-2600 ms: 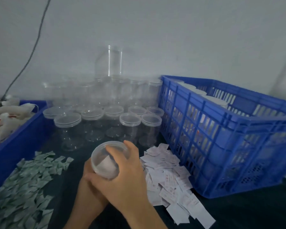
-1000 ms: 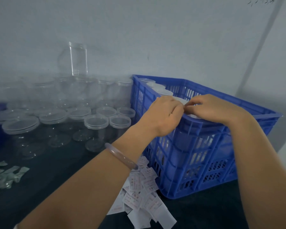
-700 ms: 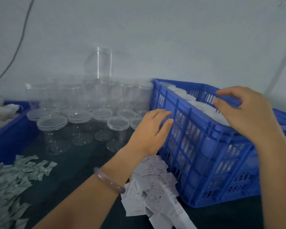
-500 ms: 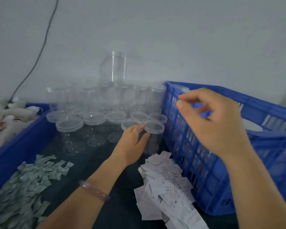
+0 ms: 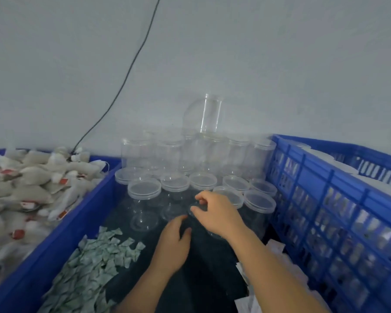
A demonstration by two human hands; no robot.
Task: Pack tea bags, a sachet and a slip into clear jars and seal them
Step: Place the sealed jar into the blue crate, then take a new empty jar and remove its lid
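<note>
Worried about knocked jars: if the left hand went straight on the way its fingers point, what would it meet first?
Probably the lidded clear jar just ahead of the left hand; depth unclear.

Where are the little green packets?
In the head view, the green packets lie piled low on the left, between the blue tray of tea bags and the left hand.

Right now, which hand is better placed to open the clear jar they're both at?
Right, likely. The right hand has its fingers curled over the top of the clear jar. The left hand sits lower beside its body, which suits steadying it.
</note>
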